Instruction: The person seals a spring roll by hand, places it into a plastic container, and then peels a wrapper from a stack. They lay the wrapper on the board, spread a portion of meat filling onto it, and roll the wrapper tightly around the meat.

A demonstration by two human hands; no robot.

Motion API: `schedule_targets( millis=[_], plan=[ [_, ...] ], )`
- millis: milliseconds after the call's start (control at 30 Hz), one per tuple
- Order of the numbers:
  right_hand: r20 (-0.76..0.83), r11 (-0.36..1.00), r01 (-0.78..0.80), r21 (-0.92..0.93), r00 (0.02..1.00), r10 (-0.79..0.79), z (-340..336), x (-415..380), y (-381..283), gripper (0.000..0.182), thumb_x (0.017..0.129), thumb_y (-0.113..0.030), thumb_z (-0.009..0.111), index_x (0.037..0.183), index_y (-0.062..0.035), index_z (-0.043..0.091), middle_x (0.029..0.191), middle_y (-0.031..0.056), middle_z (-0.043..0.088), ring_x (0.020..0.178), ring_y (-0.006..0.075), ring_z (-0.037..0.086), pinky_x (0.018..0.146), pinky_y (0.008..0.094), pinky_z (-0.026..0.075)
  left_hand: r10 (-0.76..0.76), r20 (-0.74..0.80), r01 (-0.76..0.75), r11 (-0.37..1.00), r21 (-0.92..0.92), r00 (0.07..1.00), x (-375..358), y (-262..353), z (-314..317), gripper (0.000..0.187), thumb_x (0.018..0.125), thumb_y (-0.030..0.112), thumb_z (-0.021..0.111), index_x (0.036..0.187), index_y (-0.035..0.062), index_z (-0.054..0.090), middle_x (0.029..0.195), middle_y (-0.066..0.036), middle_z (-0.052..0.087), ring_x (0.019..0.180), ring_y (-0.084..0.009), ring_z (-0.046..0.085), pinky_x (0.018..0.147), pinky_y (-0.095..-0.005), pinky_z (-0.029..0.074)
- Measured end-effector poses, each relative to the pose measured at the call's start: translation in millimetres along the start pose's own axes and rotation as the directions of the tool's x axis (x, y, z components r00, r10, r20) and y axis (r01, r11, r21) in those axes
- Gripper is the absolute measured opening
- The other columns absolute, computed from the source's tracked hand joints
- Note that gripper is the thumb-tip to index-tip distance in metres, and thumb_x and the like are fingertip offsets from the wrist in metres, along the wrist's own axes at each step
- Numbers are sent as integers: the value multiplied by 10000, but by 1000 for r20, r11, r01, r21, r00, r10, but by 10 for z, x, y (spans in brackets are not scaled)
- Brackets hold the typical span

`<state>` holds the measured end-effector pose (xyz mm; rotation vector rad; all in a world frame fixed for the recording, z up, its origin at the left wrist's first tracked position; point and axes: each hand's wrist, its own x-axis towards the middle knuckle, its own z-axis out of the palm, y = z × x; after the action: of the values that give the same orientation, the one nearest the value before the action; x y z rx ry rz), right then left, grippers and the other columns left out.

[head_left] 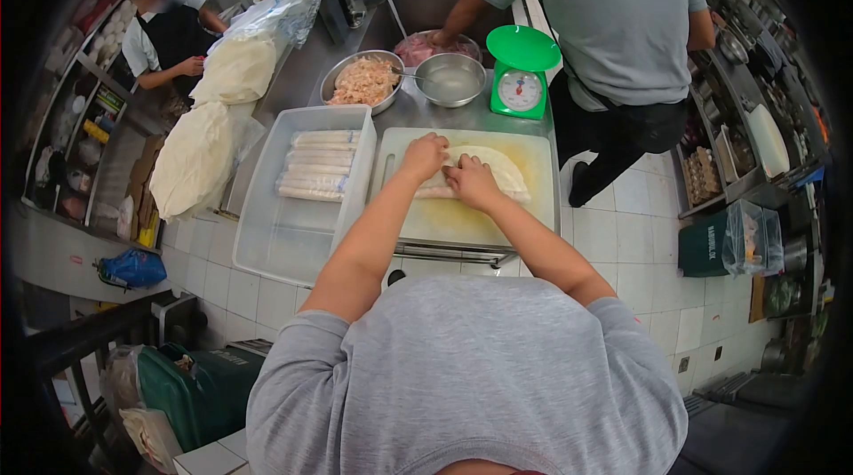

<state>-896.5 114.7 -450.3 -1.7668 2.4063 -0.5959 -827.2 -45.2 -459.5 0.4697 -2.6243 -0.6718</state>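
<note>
A pale round wrapper sheet [503, 169] lies on the white cutting board [444, 228], its near edge folded over along a straight line. My left hand [425, 156] has its curled fingers on the sheet's left part. Beside it, my right hand [474, 182] presses bent fingers onto the sheet's middle, at the fold. Any filling under the fold is hidden. Left of the board, a translucent plastic bin [258, 231] holds several white rolls [315, 164] in a stack. Behind stand a metal bowl of pinkish minced filling [364, 81] and a bowl of cloudy liquid [450, 81].
A green kitchen scale [520, 88] stands at the board's far right. Stacks of wrapper sheets [200, 151] lie along the left edge. At the sink, water runs from a faucet [353, 4] near a co-worker's hand [442, 39] in pink meat. Another person [169, 39] works at far left.
</note>
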Motion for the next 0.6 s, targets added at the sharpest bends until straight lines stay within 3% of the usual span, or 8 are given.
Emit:
schedule_targets(
  millis=[67,167,233,367,467,600],
  plan=[
    [6,1000,9,4,1000,-9,-16,5,16,286,836,-240,547,1106,-188,627,979,108,513,956,295,515,792,459,426,-27,-177,28,1000,3,984,-55,6,-30,107,801,166,623,880,105,663,903,-99,618,809,-339,600,728,-439,465],
    [-44,993,54,108,998,-49,-17,-5,77,311,814,-220,582,1108,-124,613,966,116,521,949,300,516,784,441,432,-39,29,41,997,-68,999,-278,-25,-92,191,801,214,637,965,118,656,957,-89,608,863,-306,590,748,-441,450],
    [-153,953,126,277,984,-86,18,-60,218,326,787,-201,623,1087,-74,605,958,122,529,947,303,514,784,424,434,11,35,-13,998,54,999,-486,61,-131,262,791,252,654,1012,112,645,983,-76,600,918,-285,571,781,-428,430],
    [-212,971,190,142,964,-158,-302,-502,155,319,719,-132,693,1008,-35,599,936,122,550,917,309,524,790,401,434,120,-115,-101,982,161,986,-760,358,-378,383,765,321,683,1068,93,630,1014,-49,589,985,-260,534,850,-406,382],
    [-206,974,138,181,973,-99,-220,-651,295,304,696,-117,708,973,-51,601,897,115,558,876,311,529,783,397,431,104,80,-110,990,84,991,-897,358,-373,423,749,340,698,1076,84,620,992,-49,596,955,-274,537,863,-391,371],
    [-210,967,131,216,974,-85,-163,-526,489,307,694,-142,706,969,-59,601,839,105,553,831,310,526,762,392,427,33,125,-27,998,-52,992,-831,90,-275,342,753,334,696,1011,113,656,939,-48,609,950,-263,542,852,-381,376]
  ],
)
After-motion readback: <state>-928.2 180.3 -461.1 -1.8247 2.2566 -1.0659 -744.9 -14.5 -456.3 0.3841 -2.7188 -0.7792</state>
